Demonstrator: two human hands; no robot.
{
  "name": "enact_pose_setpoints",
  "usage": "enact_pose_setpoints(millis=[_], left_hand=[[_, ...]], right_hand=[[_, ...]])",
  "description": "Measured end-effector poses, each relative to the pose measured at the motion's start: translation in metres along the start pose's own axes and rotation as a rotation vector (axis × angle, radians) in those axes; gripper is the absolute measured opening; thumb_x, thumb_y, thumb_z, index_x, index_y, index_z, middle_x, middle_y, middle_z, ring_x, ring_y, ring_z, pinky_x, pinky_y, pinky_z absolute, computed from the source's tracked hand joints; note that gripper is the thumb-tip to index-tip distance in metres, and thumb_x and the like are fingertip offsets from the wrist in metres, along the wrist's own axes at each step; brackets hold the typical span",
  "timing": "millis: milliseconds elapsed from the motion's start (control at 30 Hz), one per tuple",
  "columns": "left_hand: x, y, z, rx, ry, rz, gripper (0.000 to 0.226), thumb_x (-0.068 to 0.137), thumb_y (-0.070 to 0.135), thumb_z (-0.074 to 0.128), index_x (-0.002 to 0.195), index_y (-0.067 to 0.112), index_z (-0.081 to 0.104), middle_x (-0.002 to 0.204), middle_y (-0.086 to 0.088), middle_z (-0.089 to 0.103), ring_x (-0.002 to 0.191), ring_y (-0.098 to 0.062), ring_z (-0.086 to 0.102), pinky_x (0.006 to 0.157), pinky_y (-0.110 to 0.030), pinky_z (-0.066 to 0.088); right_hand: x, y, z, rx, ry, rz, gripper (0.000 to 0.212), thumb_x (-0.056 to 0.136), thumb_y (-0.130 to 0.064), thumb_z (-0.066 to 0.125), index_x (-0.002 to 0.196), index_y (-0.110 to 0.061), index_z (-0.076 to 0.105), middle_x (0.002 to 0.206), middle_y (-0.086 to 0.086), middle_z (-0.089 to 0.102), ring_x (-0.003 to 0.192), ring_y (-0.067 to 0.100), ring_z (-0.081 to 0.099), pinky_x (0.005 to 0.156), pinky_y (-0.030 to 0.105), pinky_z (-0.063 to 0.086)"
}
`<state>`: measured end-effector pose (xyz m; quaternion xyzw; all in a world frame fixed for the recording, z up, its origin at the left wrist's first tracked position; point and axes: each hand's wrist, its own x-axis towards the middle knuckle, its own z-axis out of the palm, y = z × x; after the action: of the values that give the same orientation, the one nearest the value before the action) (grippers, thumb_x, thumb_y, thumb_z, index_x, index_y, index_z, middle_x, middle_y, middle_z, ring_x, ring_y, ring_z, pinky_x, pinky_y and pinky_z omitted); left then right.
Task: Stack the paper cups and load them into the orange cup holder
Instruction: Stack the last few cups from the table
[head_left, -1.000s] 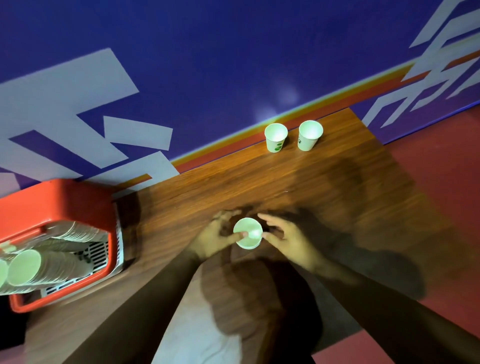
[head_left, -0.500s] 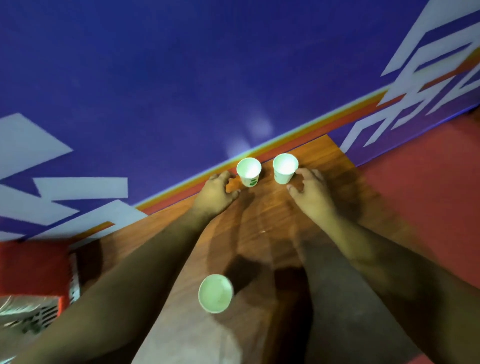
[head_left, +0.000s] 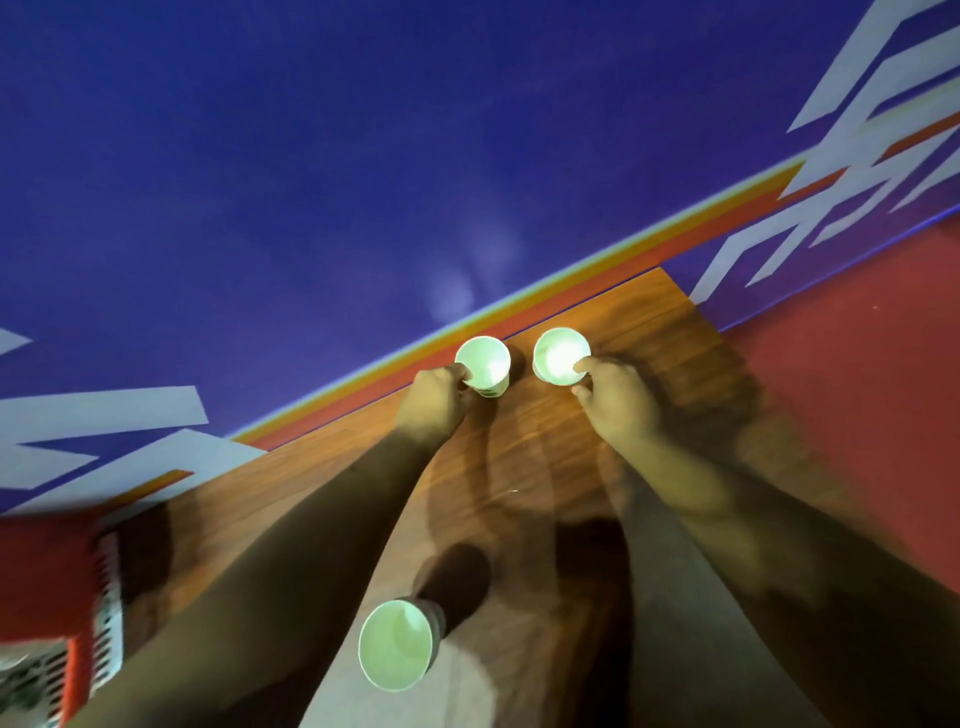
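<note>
1. Since paper cups weigh next to nothing and crush easily, we judge that the near cup (head_left: 396, 644), standing upright and alone on the desk (head_left: 519, 467) between our forearms, wants a light grip round its wall, just under the stiffer rolled rim.
2. At our lower left, the orange cup holder (head_left: 47, 566) shows only as a blurred corner with a white grille; we cannot tell what lies in it.
3. Further out, our left hand (head_left: 434, 402) curls its fingers against the near side of the left far cup (head_left: 485, 361), with a fingertip at the rim.
4. Our right hand (head_left: 618, 400) pinches the right far cup (head_left: 558, 353), one fingertip hooked over its rim and the others on the wall below.
5. Both far cups stand upright, just beside each other but not touching, close to the blue wall (head_left: 363, 156). We expect them to nest readily, though a hard squeeze would buckle the thin paper, and an empty cup tips at a nudge.
</note>
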<state>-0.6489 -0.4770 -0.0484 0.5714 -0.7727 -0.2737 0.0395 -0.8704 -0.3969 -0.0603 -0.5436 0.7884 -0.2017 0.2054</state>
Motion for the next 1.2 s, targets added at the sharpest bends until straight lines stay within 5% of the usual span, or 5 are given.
enact_pose_setpoints(millis=[233, 433, 700, 967, 1200], left_hand=[[-0.038, -0.01, -0.031, -0.201, 0.133, 0.05, 0.018, 0.091, 0.029, 0.07, 0.102, 0.014, 0.07, 0.092, 0.001, 0.071, 0.086, -0.018, 0.066, 0.076, -0.028, 0.048], [-0.102, -0.039, -0.063, -0.432, 0.043, 0.119, 0.011, 0.091, 0.025, 0.07, 0.082, 0.027, 0.065, 0.103, 0.003, 0.065, 0.093, -0.007, 0.062, 0.082, -0.021, 0.045], [-0.207, -0.066, -0.088, -0.637, 0.002, 0.144, 0.009, 0.086, 0.008, 0.074, 0.087, 0.0, 0.071, 0.136, 0.002, 0.054, 0.123, 0.004, 0.05, 0.097, -0.011, 0.043], [-0.274, -0.079, -0.083, -0.659, -0.041, 0.102, 0.062, 0.078, 0.019, 0.084, 0.131, 0.023, 0.05, 0.126, 0.005, 0.051, 0.113, -0.007, 0.053, 0.088, -0.015, 0.049], [-0.285, -0.087, -0.036, -0.428, -0.118, 0.087, 0.08, 0.066, 0.033, 0.087, 0.138, 0.02, 0.053, 0.119, 0.004, 0.04, 0.12, -0.016, 0.039, 0.111, -0.032, 0.036]], right_hand=[[-0.023, -0.023, -0.007, 0.23, 0.108, -0.061, 0.013, 0.08, -0.018, 0.075, 0.09, -0.012, 0.07, 0.09, 0.007, 0.068, 0.082, 0.024, 0.062, 0.071, 0.031, 0.045], [-0.067, -0.06, -0.012, 0.42, 0.043, -0.059, 0.012, 0.075, -0.008, 0.079, 0.075, -0.007, 0.067, 0.103, 0.003, 0.055, 0.096, 0.015, 0.057, 0.078, 0.0, 0.033], [-0.142, -0.104, -0.013, 0.436, 0.022, -0.067, 0.022, 0.073, -0.01, 0.081, 0.067, -0.016, 0.061, 0.111, -0.002, 0.057, 0.102, 0.008, 0.054, 0.077, 0.0, 0.032], [-0.198, -0.13, -0.023, 0.587, -0.007, -0.046, 0.042, 0.077, -0.018, 0.079, 0.113, -0.024, 0.06, 0.113, -0.005, 0.062, 0.104, 0.014, 0.06, 0.087, 0.031, 0.052], [-0.224, -0.147, -0.03, 0.625, 0.031, -0.021, 0.064, 0.078, -0.014, 0.079, 0.133, -0.02, 0.047, 0.12, -0.009, 0.052, 0.107, 0.008, 0.054, 0.088, 0.024, 0.049]])
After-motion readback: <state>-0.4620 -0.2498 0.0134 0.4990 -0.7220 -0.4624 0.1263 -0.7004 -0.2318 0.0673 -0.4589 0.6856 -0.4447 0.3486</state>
